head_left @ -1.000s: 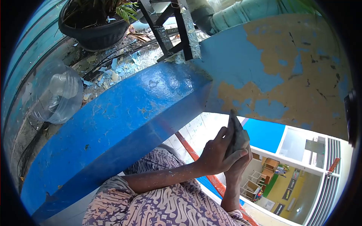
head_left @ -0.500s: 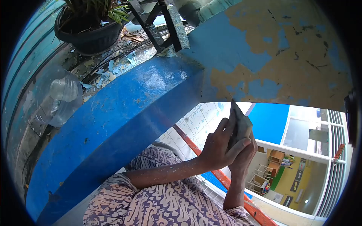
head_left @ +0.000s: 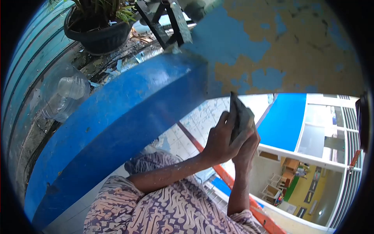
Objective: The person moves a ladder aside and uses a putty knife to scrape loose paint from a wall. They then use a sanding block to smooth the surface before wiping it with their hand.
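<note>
Both my hands are wrapped around a grey flat-bladed scraper (head_left: 238, 112), held upright. My left hand (head_left: 219, 142) grips it from the left with the fingers over the blade's lower part. My right hand (head_left: 250, 148) is closed on it from behind and below. The blade tip touches the lower edge of a wall (head_left: 280, 50) whose blue paint has peeled away to tan patches. My patterned sleeves fill the bottom of the view.
A thick, glossy blue ledge (head_left: 124, 117) runs diagonally on the left. Above it lie paint flakes, a clear plastic bottle (head_left: 64, 93), a black plant pot (head_left: 97, 33) and a black metal frame (head_left: 165, 21). Below me are an orange rail (head_left: 230, 181) and a room with shelves.
My hands and the scraper have risen, so the blade tip now meets the wall's lower edge. The view has shifted slightly, and both hands keep the same hold.
</note>
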The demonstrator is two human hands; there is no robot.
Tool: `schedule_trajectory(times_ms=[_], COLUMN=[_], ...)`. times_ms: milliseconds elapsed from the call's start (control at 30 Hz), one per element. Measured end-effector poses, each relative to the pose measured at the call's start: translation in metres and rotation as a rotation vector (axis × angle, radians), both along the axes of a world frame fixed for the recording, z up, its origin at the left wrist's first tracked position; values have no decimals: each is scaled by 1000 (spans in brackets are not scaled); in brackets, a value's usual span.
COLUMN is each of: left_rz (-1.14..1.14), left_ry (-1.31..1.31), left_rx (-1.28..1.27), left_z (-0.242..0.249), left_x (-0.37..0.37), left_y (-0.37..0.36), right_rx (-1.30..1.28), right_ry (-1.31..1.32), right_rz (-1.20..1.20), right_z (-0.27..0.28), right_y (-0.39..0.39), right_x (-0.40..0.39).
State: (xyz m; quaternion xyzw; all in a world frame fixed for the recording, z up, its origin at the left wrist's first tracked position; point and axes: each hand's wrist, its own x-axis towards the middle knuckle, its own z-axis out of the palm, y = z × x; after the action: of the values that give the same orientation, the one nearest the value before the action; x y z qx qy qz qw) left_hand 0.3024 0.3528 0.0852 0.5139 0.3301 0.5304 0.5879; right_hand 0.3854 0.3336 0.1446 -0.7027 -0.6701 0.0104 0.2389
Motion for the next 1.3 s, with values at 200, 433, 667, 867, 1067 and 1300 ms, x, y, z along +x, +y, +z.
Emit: schedule_trajectory(times_ms=[200, 433, 667, 867, 1067, 1300], left_rz=[-59, -76, 18, 44, -20, 0], left_ry=[-5, 3, 19, -7, 21, 84], left_rx=[2, -32, -61, -7, 13, 29], left_z=[4, 13, -22, -21, -14, -33], left_x=[2, -7, -7, 2, -14, -10], left_y=[-4, -1, 13, 8, 10, 22], right_rx=[-115, -145, -228, -189, -134, -125], right_ry=[140, 261, 148, 211, 126, 171], right_rz=[-85, -123, -95, -121, -95, -43], right_z=[16, 23, -13, -8, -4, -31], right_y=[-2, 3, 17, 18, 13, 22], right_x=[-4, -12, -5, -12, -21, -3])
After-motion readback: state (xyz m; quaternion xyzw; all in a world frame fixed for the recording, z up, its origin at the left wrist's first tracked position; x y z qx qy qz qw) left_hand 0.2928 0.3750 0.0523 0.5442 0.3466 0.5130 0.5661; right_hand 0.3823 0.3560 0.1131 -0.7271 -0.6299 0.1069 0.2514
